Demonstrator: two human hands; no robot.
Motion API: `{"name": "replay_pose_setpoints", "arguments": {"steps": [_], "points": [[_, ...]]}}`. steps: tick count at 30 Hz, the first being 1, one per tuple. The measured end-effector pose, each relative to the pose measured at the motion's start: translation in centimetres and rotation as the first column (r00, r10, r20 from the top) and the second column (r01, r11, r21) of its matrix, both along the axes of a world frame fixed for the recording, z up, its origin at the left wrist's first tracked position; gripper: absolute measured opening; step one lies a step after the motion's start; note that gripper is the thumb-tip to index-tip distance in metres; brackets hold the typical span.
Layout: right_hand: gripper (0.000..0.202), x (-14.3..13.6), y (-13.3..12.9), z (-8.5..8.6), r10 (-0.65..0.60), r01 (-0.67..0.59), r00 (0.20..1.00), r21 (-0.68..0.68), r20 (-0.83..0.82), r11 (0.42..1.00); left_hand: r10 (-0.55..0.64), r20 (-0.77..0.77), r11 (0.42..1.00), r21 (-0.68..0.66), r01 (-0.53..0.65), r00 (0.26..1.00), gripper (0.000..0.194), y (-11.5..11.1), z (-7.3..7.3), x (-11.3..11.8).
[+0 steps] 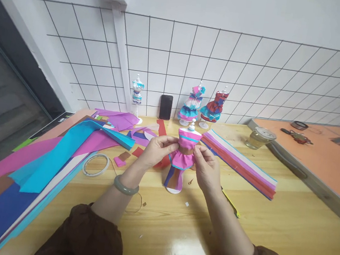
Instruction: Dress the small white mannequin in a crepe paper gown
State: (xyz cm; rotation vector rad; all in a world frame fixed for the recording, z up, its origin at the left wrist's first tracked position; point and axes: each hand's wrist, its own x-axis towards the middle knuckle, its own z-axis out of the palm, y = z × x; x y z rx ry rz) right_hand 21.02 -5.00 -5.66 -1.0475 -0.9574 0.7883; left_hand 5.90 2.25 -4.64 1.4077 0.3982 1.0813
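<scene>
A small white dress form (192,124) stands upright on the table, dressed in a pink paper dress (183,159) with light-blue trim. Around its waist runs a brown paper band (185,150). My left hand (160,150) pinches the band at the left side of the waist, thumb and fingers together. On the opposite side, my right hand (207,166) pinches it the same way; the band's ends are hidden by my fingers. Below the pink skirt hang blue, brown and purple paper panels (174,178) above the round white base.
Coloured paper sheets (55,162) cover the left side, near a tape roll (85,165). A striped paper stack (243,166), yellow cutter (232,203) and lidded glass (260,138) lie to the right. A phone (165,107) and three dressed forms (191,105) stand along the wall.
</scene>
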Motion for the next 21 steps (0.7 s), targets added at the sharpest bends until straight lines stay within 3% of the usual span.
{"name": "replay_pose_setpoints", "arguments": {"steps": [5,12,21], "points": [[0.023,-0.4,-0.1,0.3,-0.056,0.052,0.996,0.055,0.069,0.997,-0.013,0.004,1.000,-0.027,0.013,1.000,0.030,-0.1,0.0,0.1],[0.030,0.0,-0.3,-1.3,-0.113,0.103,0.987,0.091,0.112,0.990,0.040,-0.002,0.996,-0.077,-0.041,0.999,0.034,-0.6,0.3,0.4],[0.020,0.0,-1.4,-0.5,-0.074,0.030,0.971,0.192,0.227,0.981,0.022,-0.066,0.999,0.043,-0.019,0.998,0.023,-0.9,0.4,0.3]]}}
